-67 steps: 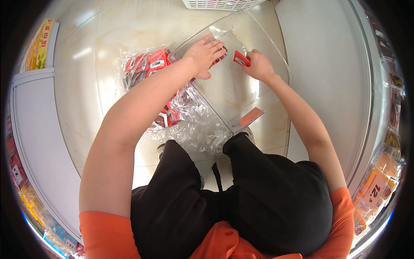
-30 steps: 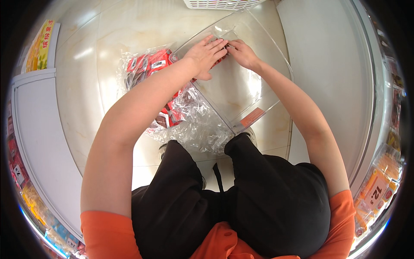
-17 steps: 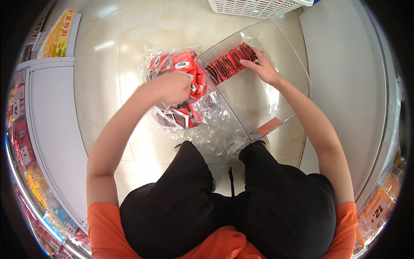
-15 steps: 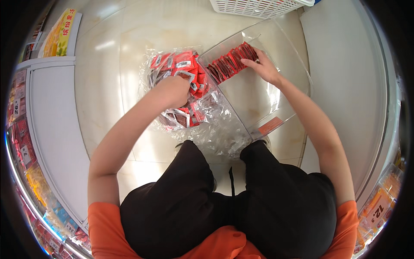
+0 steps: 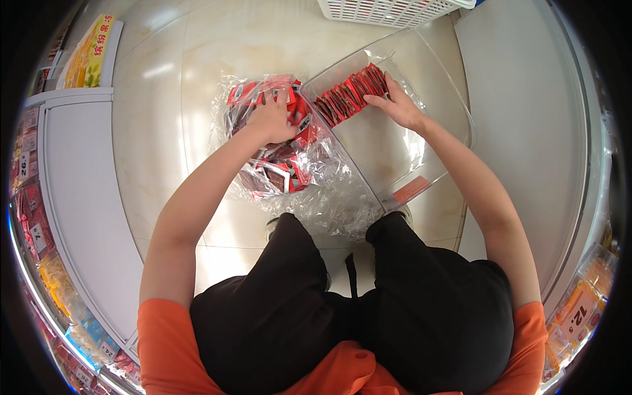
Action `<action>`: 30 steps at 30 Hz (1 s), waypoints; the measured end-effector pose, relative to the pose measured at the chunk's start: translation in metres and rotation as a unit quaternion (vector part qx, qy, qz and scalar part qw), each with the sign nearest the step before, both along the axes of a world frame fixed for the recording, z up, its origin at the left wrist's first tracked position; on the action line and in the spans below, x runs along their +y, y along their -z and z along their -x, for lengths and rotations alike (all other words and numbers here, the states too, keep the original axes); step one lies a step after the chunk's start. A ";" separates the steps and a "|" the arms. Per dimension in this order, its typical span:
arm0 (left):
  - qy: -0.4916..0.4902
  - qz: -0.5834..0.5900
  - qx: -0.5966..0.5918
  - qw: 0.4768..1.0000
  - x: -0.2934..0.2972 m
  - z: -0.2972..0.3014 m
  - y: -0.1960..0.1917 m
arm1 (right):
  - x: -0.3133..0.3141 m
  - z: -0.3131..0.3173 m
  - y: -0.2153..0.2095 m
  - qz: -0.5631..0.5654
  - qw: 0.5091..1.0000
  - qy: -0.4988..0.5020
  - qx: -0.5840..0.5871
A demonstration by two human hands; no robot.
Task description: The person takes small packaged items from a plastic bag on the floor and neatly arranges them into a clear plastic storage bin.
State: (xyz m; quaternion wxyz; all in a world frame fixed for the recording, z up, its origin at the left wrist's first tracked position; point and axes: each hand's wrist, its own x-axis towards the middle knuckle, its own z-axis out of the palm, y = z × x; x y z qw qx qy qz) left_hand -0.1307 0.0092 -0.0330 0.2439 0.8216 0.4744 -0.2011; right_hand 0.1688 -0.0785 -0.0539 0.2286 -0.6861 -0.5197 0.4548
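Note:
A clear plastic bag (image 5: 316,214) lies on the floor ahead of my knees, holding many small red snack packets (image 5: 276,176). My left hand (image 5: 271,120) is over the bag's far part, fingers spread and touching the packets there. Beside the bag, on the right, stands a clear plastic bin (image 5: 378,155). Inside its far end, a row of red packets (image 5: 349,95) stands on edge, packed side by side. My right hand (image 5: 401,108) rests against the right end of that row, with fingers stretched out and the thumb apart.
A white plastic basket (image 5: 395,9) is at the far edge. White shelf units (image 5: 79,164) with packaged goods border the left, and a white cabinet side (image 5: 526,118) borders the right. An orange-red label (image 5: 411,189) marks the bin's near wall. My knees are close to bag and bin.
My left hand has moved slightly up and its fingers, bunched among the packets before, are now spread. My right hand has shifted slightly left at the end of the row.

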 end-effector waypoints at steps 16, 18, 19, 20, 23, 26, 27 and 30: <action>-0.081 -0.052 -0.003 0.995 0.020 -0.028 0.009 | 0.001 0.003 -0.007 0.013 0.999 -0.027 -0.032; -0.054 -0.025 0.003 0.998 0.026 -0.027 0.007 | -0.001 0.003 -0.012 0.020 0.999 -0.034 0.004; -0.040 -0.011 0.006 0.999 0.029 -0.025 0.006 | -0.001 0.003 -0.015 0.021 0.999 -0.033 -0.002; -0.030 0.001 -0.005 1.000 0.031 -0.023 0.003 | -0.001 0.003 -0.018 0.022 0.999 -0.032 -0.007; -0.008 0.012 -0.025 1.000 0.031 -0.020 0.001 | -0.002 0.004 -0.022 0.030 0.999 -0.028 -0.024; -0.038 0.002 -0.031 0.999 0.020 -0.016 0.006 | -0.003 0.008 -0.019 0.032 0.999 -0.023 -0.033; -0.060 0.015 -0.034 0.997 0.017 -0.020 -0.002 | -0.002 0.008 -0.018 0.030 0.999 -0.022 -0.037; -0.106 0.072 -0.021 0.992 0.017 -0.033 -0.022 | -0.001 0.006 -0.014 0.025 0.998 -0.027 -0.042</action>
